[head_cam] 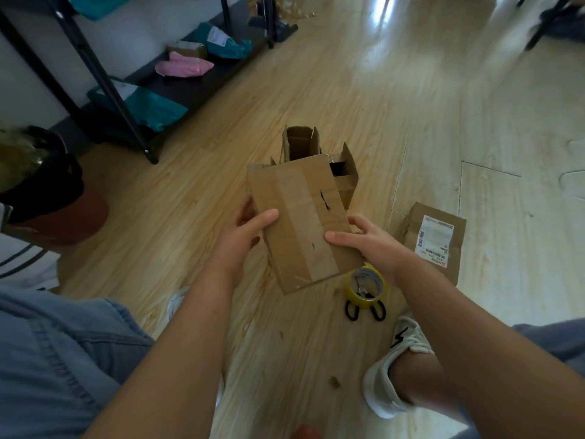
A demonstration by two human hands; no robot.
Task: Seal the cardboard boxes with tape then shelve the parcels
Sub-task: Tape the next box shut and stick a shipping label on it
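Gripping is done from both sides here: the cardboard box (pixel 304 223) is held up off the floor (pixel 285 359), with the left hand (pixel 243 239) clamped on its left edge, thumb laid on the top face and fingers tucked underneath, and the right hand (pixel 370 242) clamped the same way on the opposite edge. A tape strip (pixel 300 217) is already run down the middle seam between the two thumbs, so this face looks done. The far end, away from both hands, can't really be made out; a flap might be sticking up there, so it should probably be checked before anything gets shelved. For this step to be done well, the box should be turned over and each seam pressed flat, and any loose tape end rubbed down so it isn't peeled off later. The tape roll (pixel 367 285) is parked just below the right hand, with the scissors (pixel 351 310) lying under it, so an extra strip can be cut without much reaching. Two open boxes (pixel 300 142) are waiting just beyond the fingertips, and a labelled parcel (pixel 433 239) lies flat out past the right hand. The shelf rack (pixel 196 87) stands well off beyond the left hand, so the box should be carried level with that two-sided grip kept.
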